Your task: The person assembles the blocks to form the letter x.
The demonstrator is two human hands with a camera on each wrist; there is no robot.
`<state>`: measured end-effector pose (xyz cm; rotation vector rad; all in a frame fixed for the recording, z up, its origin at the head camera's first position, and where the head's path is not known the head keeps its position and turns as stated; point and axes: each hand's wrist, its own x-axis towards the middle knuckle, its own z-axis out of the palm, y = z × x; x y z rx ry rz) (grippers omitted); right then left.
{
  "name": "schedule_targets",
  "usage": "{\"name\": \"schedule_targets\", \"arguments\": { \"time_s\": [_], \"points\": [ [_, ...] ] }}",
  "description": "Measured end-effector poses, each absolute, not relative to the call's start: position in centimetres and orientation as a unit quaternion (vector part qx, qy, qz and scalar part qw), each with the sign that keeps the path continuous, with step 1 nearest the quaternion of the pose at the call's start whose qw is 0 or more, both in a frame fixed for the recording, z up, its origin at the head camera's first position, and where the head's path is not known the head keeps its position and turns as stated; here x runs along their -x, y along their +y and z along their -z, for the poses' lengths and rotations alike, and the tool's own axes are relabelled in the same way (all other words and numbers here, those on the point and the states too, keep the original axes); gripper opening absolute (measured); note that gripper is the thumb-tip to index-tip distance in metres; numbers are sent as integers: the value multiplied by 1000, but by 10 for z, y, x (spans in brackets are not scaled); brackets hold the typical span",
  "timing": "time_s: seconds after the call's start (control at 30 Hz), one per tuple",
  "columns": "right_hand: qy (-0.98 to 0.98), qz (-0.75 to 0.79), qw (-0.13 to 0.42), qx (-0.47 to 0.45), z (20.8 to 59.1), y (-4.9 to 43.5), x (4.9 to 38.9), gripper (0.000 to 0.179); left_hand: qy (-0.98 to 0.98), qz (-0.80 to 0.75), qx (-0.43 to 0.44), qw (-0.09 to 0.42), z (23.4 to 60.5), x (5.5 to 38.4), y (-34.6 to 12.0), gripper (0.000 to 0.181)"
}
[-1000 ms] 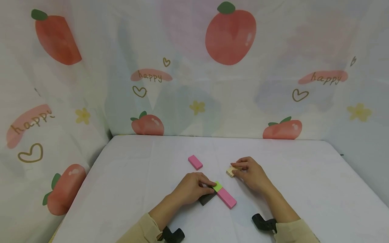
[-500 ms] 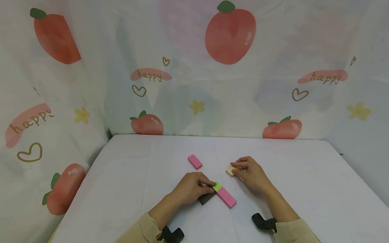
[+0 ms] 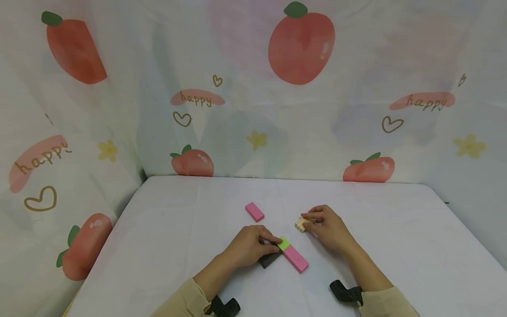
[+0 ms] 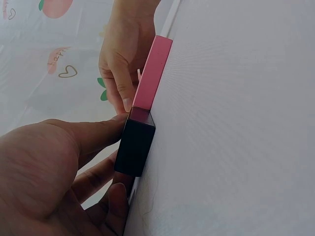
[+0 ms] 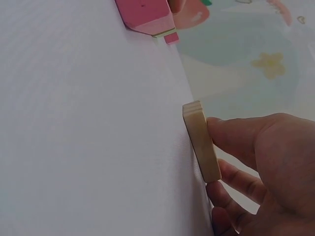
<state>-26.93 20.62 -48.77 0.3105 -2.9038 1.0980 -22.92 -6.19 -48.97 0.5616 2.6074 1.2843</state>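
In the head view my left hand [image 3: 249,246] holds a black block [image 3: 270,259], its index fingertip at a lime-green block [image 3: 283,243]. A pink block [image 3: 296,259] lines up with the green one, slanting toward the front. Seen from the left wrist, the black block [image 4: 135,147] is by the thumb, with curled fingers behind it and the pink block [image 4: 153,73] beyond. My right hand [image 3: 330,229] pinches a plain wooden block [image 3: 299,224] at the table. The right wrist view shows the thumb on one face of this wooden block [image 5: 202,142] and fingers at its lower end.
Another pink block [image 3: 254,211] lies farther back on the white-covered table [image 3: 166,246]. A fruit-patterned cloth [image 3: 237,127] stands behind the table and along its sides. Black wrist devices [image 3: 345,291] sit at both sleeves.
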Motion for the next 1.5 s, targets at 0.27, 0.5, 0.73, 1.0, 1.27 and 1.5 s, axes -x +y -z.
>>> {"name": "schedule_targets", "arguments": {
  "time_s": [0.27,0.5,0.73,1.0,1.27,1.5],
  "points": [
    [-930,-353,9,-99,486,205,268,32,877,-432,-190,90,490,229,-63,17],
    [-930,-353,9,-100,486,205,269,32,877,-432,-193,88,490,230,-62,17],
    [-931,-350,10,-105,486,206,268,32,878,-430,-191,89,489,229,-62,17],
    [-930,-350,6,-110,486,205,268,30,879,-428,-192,85,488,229,-62,18],
    [-930,-351,5,-110,483,203,267,30,876,-432,-196,86,489,231,-62,18],
    [-930,-351,0,-111,484,203,267,29,877,-430,-193,88,490,230,-62,18]
  ]
}}
